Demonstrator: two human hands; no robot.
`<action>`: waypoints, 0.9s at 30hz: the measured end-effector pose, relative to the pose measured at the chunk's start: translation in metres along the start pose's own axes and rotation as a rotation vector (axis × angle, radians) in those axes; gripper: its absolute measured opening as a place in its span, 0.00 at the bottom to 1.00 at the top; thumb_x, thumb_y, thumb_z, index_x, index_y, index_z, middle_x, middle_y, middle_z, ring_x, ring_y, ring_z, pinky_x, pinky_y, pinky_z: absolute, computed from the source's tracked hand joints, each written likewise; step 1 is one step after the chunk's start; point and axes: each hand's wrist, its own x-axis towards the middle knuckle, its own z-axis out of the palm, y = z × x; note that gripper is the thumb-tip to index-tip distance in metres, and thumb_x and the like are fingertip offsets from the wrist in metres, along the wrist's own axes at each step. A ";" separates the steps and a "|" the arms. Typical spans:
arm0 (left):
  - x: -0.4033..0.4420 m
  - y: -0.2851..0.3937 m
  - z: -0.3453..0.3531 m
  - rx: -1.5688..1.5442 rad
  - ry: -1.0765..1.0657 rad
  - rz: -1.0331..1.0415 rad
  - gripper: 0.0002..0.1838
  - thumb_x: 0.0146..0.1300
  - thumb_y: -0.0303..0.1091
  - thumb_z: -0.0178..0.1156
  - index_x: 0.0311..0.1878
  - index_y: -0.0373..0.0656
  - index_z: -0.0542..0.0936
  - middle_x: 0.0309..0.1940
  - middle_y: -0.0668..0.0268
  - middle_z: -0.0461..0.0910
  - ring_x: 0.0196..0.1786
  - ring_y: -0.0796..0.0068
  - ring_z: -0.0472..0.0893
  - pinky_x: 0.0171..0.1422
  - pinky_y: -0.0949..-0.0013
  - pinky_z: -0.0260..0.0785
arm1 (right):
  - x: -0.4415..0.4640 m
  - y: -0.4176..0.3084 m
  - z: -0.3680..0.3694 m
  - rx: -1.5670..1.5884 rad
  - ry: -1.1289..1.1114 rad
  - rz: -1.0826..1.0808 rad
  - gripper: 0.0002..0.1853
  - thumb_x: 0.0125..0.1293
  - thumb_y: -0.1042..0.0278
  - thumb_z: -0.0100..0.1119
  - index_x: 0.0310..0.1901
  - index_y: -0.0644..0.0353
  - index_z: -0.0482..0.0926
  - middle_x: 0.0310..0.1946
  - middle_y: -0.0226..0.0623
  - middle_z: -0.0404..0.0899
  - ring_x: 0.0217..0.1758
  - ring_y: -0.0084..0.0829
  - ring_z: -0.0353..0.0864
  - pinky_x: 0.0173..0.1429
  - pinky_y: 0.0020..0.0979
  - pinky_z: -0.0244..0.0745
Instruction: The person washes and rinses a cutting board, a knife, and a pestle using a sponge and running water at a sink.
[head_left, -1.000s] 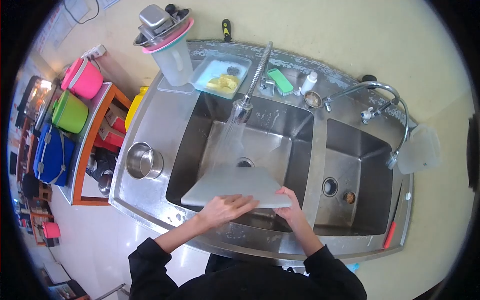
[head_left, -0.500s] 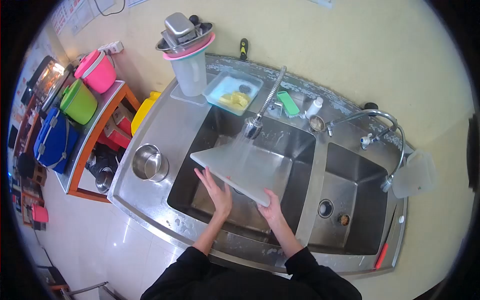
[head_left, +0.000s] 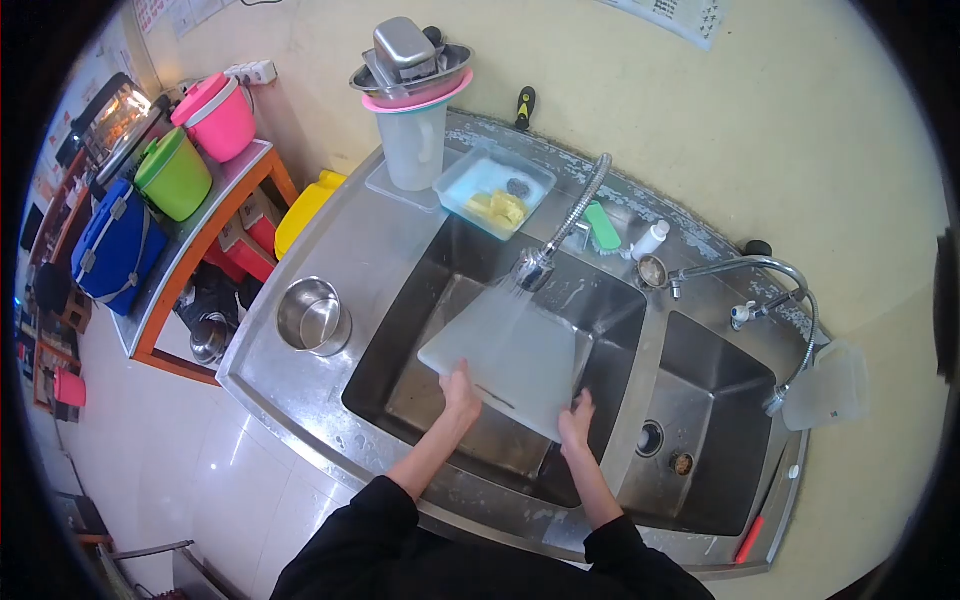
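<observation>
A pale, translucent white board (head_left: pixel 515 355) is held tilted over the large left sink basin (head_left: pixel 420 395), with a dark slot near its lower edge. Water from the spray faucet (head_left: pixel 533 270) runs onto its upper part. My left hand (head_left: pixel 460 393) is closed on the board's near-left edge. At the near-right corner, my right hand (head_left: pixel 577 422) grips the board's side, its fingers partly blurred.
A steel cup (head_left: pixel 313 317) stands on the left counter. Behind the basin are a tub with a yellow sponge (head_left: pixel 497 208), a green brush (head_left: pixel 603 227) and a white bottle (head_left: pixel 651 239). A red-handled knife (head_left: pixel 749 540) lies at the right edge.
The board has turned its broad face up under the spray. My left hand has gone from spread fingers under it to gripping its near edge. The camera view has shifted.
</observation>
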 end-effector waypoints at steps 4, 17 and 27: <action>0.019 -0.021 -0.014 -0.013 -0.057 0.056 0.20 0.64 0.32 0.44 0.59 0.43 0.58 0.55 0.63 0.64 0.56 0.64 0.65 0.57 0.59 0.59 | 0.027 -0.057 0.014 -0.155 -0.283 -0.365 0.16 0.63 0.72 0.45 0.53 0.66 0.65 0.52 0.44 0.66 0.55 0.39 0.66 0.58 0.35 0.63; 0.039 0.009 0.041 0.159 -0.011 0.576 0.30 0.63 0.35 0.43 0.67 0.46 0.46 0.65 0.57 0.50 0.65 0.61 0.53 0.67 0.66 0.44 | 0.120 -0.113 0.124 1.368 -0.812 0.393 0.11 0.62 0.72 0.37 0.38 0.68 0.70 0.35 0.46 0.74 0.41 0.39 0.75 0.50 0.34 0.72; 0.005 -0.017 0.125 0.153 0.212 0.696 0.29 0.51 0.21 0.43 0.60 0.46 0.54 0.58 0.48 0.58 0.62 0.50 0.58 0.63 0.58 0.49 | 0.084 -0.161 0.053 0.177 -0.724 0.171 0.16 0.64 0.65 0.40 0.48 0.66 0.66 0.47 0.43 0.70 0.47 0.34 0.72 0.54 0.33 0.67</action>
